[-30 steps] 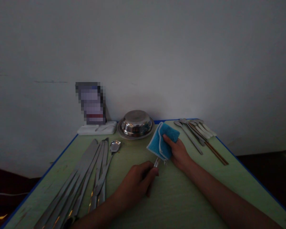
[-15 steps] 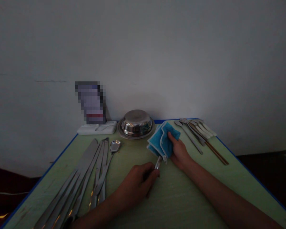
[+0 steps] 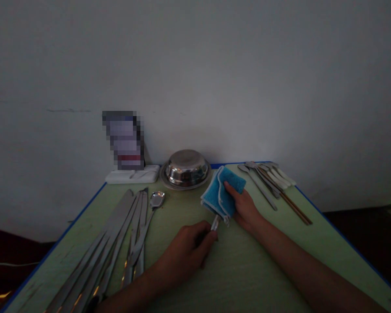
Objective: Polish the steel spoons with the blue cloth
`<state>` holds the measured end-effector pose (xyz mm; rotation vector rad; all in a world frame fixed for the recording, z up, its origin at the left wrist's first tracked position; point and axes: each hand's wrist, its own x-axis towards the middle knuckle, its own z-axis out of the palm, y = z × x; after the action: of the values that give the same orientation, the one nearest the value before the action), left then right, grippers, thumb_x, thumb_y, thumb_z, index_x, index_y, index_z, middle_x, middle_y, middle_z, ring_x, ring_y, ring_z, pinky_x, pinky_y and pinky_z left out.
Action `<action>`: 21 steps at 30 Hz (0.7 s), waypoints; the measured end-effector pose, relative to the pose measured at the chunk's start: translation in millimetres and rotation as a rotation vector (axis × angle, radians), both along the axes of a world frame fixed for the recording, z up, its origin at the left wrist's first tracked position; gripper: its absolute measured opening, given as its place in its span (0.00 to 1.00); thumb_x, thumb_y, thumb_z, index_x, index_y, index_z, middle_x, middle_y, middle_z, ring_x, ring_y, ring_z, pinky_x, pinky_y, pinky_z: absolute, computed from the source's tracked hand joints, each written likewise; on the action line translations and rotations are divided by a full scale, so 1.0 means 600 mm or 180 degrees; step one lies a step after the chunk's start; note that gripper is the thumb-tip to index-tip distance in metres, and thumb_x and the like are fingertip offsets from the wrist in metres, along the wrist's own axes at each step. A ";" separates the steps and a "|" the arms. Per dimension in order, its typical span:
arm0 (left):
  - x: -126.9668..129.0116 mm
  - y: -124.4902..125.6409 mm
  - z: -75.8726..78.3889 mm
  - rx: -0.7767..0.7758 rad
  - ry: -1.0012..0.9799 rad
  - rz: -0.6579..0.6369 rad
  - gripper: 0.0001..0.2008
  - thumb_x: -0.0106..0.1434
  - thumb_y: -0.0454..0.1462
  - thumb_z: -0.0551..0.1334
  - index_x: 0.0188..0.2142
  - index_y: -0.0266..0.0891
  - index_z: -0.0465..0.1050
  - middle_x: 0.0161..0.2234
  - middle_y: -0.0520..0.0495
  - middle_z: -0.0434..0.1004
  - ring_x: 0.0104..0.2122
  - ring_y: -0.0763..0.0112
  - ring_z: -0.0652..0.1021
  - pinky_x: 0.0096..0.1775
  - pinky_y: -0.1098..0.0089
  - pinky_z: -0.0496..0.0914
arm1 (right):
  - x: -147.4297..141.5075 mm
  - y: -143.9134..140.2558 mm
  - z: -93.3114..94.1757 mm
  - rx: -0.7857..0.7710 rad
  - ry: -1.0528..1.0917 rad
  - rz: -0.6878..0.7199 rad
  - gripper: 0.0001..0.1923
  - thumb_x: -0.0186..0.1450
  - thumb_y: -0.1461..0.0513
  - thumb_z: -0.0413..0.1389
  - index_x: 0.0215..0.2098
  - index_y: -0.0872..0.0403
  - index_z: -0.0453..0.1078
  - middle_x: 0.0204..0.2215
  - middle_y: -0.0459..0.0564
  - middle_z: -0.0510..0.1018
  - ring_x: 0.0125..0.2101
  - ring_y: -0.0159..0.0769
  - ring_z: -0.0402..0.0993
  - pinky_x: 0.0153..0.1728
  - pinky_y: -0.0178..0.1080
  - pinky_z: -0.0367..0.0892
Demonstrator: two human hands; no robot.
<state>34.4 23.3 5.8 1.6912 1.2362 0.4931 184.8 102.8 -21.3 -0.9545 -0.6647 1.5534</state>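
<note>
"Identifying the left hand (image 3: 189,250) first: what is it gripping?"

"It is pinching a slim metallic utensil (image 3: 215,223) in a narrow grip, thumb and fingers curling around the near end. The utensil is extending above the middle of the table (image 3: 250,278), between the two hands. Its far end is disappearing under fabric, so I cannot tell its type."

"And the right hand (image 3: 246,211)?"

"It is grasping a blue cloth (image 3: 233,187) (white edging, folded over on itself), with the thumb pressing on the upper face. The cloth is covering the utensil's far part; I cannot tell whether it is wrapping all the way round."

"Which items are lying to the left?"

"Long metal utensils (image 3: 118,215) are lying in a loose fan. A squarish spoon (image 3: 157,199) is resting at the right of that group (the left forearm (image 3: 133,293) is hiding some of the near ends)."

"And along the far edge and the right?"

"A shiny metal bowl (image 3: 187,167) is standing bottom-up at the far edge. To its left, a pixelated device (image 3: 125,139) is standing upright at a white base (image 3: 143,176). Right of the cloth, a metal spoon (image 3: 260,190), brown chopsticks (image 3: 296,209) and white-handled utensils (image 3: 278,176) are lying close together."
</note>
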 end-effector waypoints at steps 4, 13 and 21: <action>-0.001 0.001 -0.004 0.0025 -0.0022 0.0021 0.16 0.63 0.45 0.48 0.26 0.37 0.62 0.17 0.56 0.62 0.18 0.78 0.66 0.22 0.76 0.60 | 0.001 0.002 -0.003 -0.0028 0.0030 0.0009 0.11 0.53 0.57 0.59 0.33 0.53 0.71 0.30 0.47 0.80 0.32 0.36 0.76 0.34 0.38 0.71; -0.003 -0.003 -0.015 -0.0152 -0.0622 0.0568 0.16 0.64 0.46 0.46 0.26 0.38 0.59 0.17 0.57 0.59 0.17 0.78 0.65 0.22 0.76 0.60 | 0.001 0.004 -0.001 -0.0176 0.0088 -0.0075 0.07 0.54 0.62 0.57 0.32 0.54 0.71 0.28 0.46 0.80 0.30 0.36 0.76 0.33 0.37 0.72; -0.007 -0.002 -0.016 -0.0171 -0.0426 0.0223 0.13 0.63 0.41 0.48 0.25 0.38 0.59 0.18 0.56 0.59 0.19 0.77 0.64 0.22 0.75 0.59 | 0.000 0.001 0.000 -0.0139 0.0056 0.0013 0.06 0.53 0.62 0.58 0.31 0.54 0.72 0.27 0.46 0.80 0.26 0.35 0.76 0.33 0.38 0.71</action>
<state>30.1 22.1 -4.1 1.5484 1.2037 0.6002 185.0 103.2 -21.5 -0.9715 -0.6228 1.5838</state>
